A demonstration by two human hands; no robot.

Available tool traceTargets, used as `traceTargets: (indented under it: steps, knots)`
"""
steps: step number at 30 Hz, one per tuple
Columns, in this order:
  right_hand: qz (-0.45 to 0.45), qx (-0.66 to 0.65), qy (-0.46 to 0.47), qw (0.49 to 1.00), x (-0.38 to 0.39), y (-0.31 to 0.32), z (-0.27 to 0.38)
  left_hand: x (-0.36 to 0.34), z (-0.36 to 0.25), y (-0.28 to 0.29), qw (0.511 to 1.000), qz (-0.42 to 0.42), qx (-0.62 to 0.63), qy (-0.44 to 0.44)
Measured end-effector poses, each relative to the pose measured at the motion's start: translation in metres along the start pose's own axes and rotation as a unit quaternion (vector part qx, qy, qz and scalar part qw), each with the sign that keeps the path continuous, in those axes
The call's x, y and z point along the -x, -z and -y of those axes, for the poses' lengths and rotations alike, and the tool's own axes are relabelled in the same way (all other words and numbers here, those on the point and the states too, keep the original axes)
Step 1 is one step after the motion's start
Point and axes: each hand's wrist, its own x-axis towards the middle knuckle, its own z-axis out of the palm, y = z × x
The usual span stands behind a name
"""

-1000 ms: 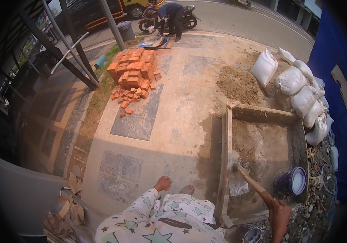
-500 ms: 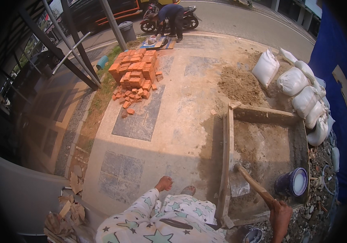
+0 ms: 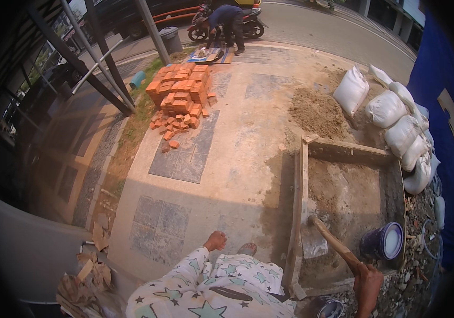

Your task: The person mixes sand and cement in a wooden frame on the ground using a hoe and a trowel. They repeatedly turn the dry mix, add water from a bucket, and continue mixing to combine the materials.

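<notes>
My right hand (image 3: 368,284) is closed round the end of a hoe's wooden handle (image 3: 338,246). The hoe's flat metal blade (image 3: 314,247) rests in a wooden mixing trough (image 3: 301,191), on the grey, sandy layer inside. Beside the handle, a dark purple bucket (image 3: 371,242) leans tilted in the trough, whitish at its mouth. My left hand (image 3: 216,241) hangs over the paving left of the trough, its fingers curled in with nothing visible in them. A second bucket (image 3: 330,308) stands at the trough's near edge, partly cut off.
A stack of orange bricks (image 3: 184,87) with loose pieces stands at the far left. Beyond the trough lie a sand heap (image 3: 319,113) and several white sacks (image 3: 385,108). Rubble (image 3: 415,259) borders the right side. A person (image 3: 228,24) bends near a parked motorcycle (image 3: 253,27).
The view has shifted very slightly. A large vehicle on the road has moved right. My hands, the hoe and the bucket keep their places.
</notes>
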Motion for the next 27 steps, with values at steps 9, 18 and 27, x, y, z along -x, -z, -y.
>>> traceTargets:
  steps: [9, 18, 27]
  knots:
    - [0.002, 0.009, -0.007, 1.000, 0.0006, -0.0050, -0.0033, 0.0015, 0.0011, -0.0022, 1.000, -0.003, -0.001, 0.001]
    - [-0.024, -0.013, 0.007, 1.000, 0.0006, -0.0049, -0.0007, 0.0009, 0.0060, -0.0007, 1.000, -0.003, 0.012, 0.000]
    - [-0.021, 0.004, 0.000, 1.000, -0.0018, -0.0017, 0.0054, -0.0010, 0.0072, 0.0049, 1.000, 0.005, 0.007, -0.001]
